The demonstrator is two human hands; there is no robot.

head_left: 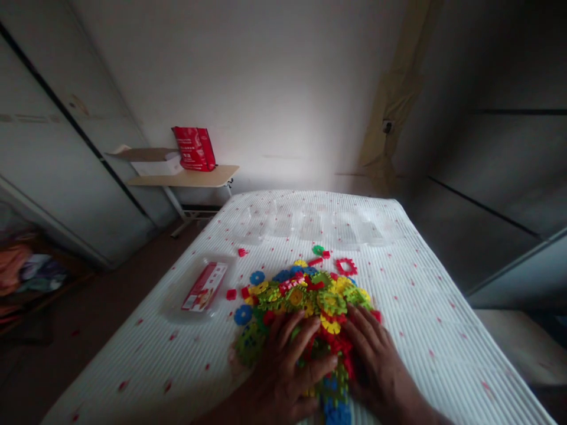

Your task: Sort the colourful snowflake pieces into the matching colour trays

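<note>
A heap of plastic building pieces [296,296] in red, yellow, green and blue lies before me on the table. Some are notched discs, others are toothed squares. My left hand [290,363] rests on the near left of the heap, its fingers spread. On the near right side, my right hand [374,351] lies with fingers stretched over the pieces. Neither hand visibly grips a piece, though both palms' undersides are hidden. A blue disc [243,315] sits left of my left hand. Beyond the heap are a red square frame [346,267] and a green disc [318,250].
Several clear plastic trays [310,227] stand in a row along the far part of the white ribbed tablecloth [434,313]. To the left is a clear container [204,288] with a red label. Farther back, a small side table [212,177] bears a red bag [194,149] and a white box [157,164].
</note>
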